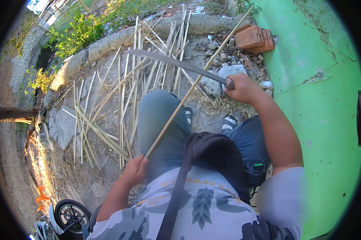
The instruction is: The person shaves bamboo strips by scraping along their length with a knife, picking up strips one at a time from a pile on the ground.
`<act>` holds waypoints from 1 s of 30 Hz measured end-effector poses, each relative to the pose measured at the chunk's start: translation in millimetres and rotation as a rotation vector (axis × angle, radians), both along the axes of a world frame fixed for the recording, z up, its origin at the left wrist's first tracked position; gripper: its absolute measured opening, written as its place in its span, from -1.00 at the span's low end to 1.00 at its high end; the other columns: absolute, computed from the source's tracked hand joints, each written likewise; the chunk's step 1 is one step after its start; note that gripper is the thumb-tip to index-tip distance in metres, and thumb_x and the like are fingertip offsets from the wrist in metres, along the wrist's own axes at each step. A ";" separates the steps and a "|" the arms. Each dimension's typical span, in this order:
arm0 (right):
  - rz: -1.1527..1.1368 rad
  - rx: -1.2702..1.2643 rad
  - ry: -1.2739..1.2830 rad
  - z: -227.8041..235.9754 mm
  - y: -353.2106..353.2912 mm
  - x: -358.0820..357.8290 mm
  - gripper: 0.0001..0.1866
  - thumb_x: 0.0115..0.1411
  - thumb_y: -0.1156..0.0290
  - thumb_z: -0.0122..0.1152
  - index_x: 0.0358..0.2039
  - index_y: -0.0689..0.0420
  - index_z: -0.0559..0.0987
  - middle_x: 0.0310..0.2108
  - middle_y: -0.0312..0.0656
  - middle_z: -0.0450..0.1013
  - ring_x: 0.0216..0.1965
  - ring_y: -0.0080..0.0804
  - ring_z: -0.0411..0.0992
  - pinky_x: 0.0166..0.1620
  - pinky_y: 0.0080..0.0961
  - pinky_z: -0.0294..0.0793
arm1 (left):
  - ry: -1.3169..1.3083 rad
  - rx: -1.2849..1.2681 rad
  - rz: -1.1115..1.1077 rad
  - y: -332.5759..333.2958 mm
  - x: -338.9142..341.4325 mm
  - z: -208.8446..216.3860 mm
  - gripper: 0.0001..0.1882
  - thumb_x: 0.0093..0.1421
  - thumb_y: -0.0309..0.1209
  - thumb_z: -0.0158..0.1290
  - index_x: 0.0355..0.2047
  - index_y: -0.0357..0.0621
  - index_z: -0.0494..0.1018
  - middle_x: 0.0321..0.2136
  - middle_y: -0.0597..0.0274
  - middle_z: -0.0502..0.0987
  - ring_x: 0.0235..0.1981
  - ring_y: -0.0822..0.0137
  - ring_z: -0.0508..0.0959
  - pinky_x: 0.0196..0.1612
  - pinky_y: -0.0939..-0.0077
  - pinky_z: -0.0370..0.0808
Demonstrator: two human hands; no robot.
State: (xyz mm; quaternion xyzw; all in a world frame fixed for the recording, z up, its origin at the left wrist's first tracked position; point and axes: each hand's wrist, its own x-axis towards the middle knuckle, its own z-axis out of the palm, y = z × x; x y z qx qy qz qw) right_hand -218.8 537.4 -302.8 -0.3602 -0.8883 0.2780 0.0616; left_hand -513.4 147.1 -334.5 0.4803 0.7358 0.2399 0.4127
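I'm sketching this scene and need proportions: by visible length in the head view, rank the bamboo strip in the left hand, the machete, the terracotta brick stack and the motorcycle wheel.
1. Bamboo strip
2. Machete
3. Terracotta brick stack and motorcycle wheel: too alike here to rank.

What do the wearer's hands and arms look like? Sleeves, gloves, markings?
Left hand and right hand: bare, no glove or watch visible. Forearms uncovered, no cables on them. Right sleeve: short, loose, pale grey, looks plain. Shirt: whitish with dark grey leaf print.
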 end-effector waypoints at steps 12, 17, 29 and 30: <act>-0.114 0.074 -0.041 28.9 -7.6 54.6 -0.83 0.01 0.35 0.24 -0.39 0.13 0.62 -0.42 0.05 0.55 -0.31 0.10 0.52 -0.21 -0.14 0.49 | -0.004 -0.028 0.006 -17.3 46.1 35.0 -0.62 0.40 -0.19 -0.12 -0.40 -0.30 0.34 -0.62 -0.06 0.38 -0.58 0.06 0.38 -0.42 0.23 0.38; 0.106 0.190 -0.093 65.5 -34.0 60.5 -0.83 0.03 0.33 0.23 -0.41 0.15 0.60 -0.44 0.07 0.53 -0.31 0.11 0.51 -0.22 -0.13 0.48 | -0.010 -0.012 0.013 -21.3 65.0 44.0 -0.61 0.40 -0.17 -0.12 -0.39 -0.29 0.35 -0.62 -0.03 0.38 -0.58 0.12 0.37 -0.42 0.25 0.38; 0.077 0.169 -0.051 80.3 -43.4 77.9 -0.84 0.00 0.36 0.22 -0.43 0.16 0.58 -0.48 0.07 0.51 -0.37 0.11 0.49 -0.25 -0.11 0.46 | -0.003 0.004 0.022 -35.1 89.5 64.8 -0.61 0.41 -0.17 -0.14 -0.39 -0.28 0.35 -0.64 0.00 0.37 -0.60 0.17 0.35 -0.44 0.26 0.36; 0.077 0.170 -0.050 83.2 -40.2 81.0 -0.84 0.00 0.36 0.22 -0.43 0.16 0.58 -0.48 0.07 0.51 -0.37 0.11 0.49 -0.25 -0.11 0.46 | 0.004 0.011 0.021 -33.1 91.8 69.3 -0.61 0.41 -0.17 -0.14 -0.39 -0.28 0.35 -0.65 -0.01 0.36 -0.60 0.15 0.35 -0.44 0.25 0.36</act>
